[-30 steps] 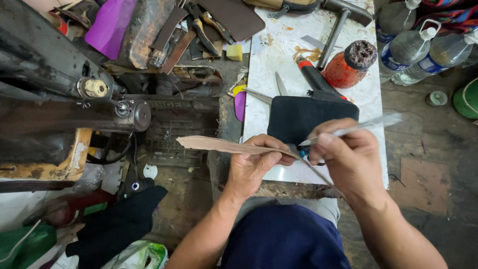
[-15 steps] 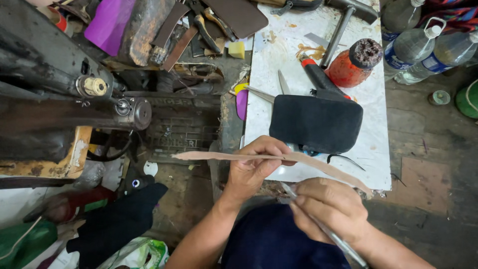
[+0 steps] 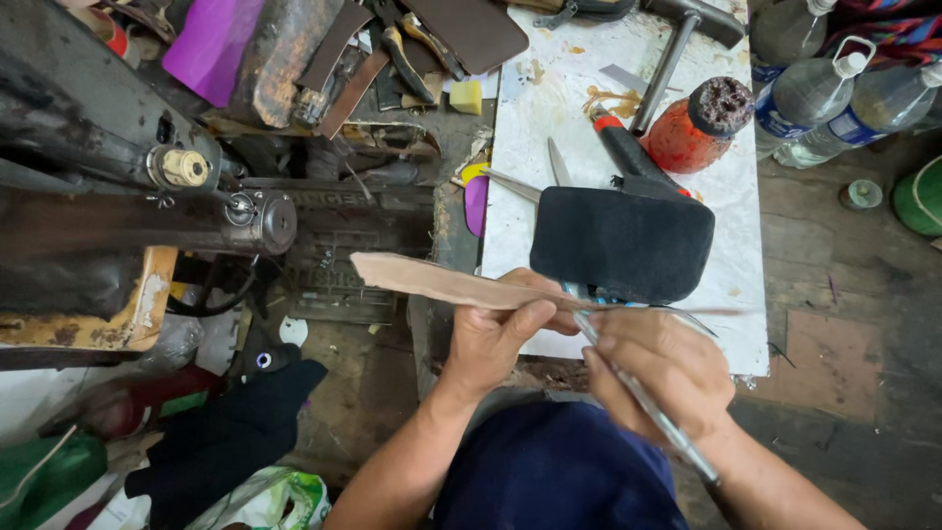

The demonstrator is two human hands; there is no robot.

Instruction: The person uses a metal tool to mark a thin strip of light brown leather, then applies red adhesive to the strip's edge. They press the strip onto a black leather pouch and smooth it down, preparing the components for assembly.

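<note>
Cluttered workshop from above, white desk [image 3: 628, 88] strewn with tools.
Left hand [image 3: 500, 339] pinching thin tan leather strip [image 3: 442, 285] flat and level before the body, steadying it; right hand [image 3: 657, 368] closed around slim metal tool [image 3: 648, 402], tip angled under the strip's edge.

A white worktop [image 3: 549, 108], stained, carries a dark pad [image 3: 628, 240] near, a red pot [image 3: 692, 132] and a hammer [image 3: 677, 49] far.
</note>
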